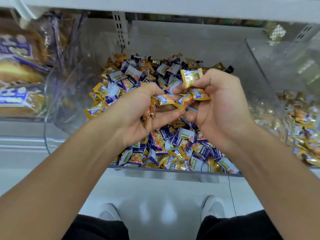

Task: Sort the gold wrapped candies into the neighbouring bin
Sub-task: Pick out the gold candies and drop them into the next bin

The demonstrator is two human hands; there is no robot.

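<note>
Several gold wrapped candies are bunched between both hands, held above the middle of the mixed candy bin. The left hand has its fingers curled round a few of them, one wrapper poking out toward the other hand. The right hand pinches a gold candy upright between thumb and fingers, with two more clamped just below it. The two hands nearly touch at the fingertips.

Beneath them the bin holds a heap of purple-and-white candies mixed with gold ones, piled up to its clear front edge. A clear side wall separates it from the neighbouring bin on the right, which holds mostly gold wrappers lying low, with open room above them. On the left, packaged bread sits beyond another clear wall. A white shelf edge runs overhead, close above the bins' back. Below, grey shoes stand on the pale floor.
</note>
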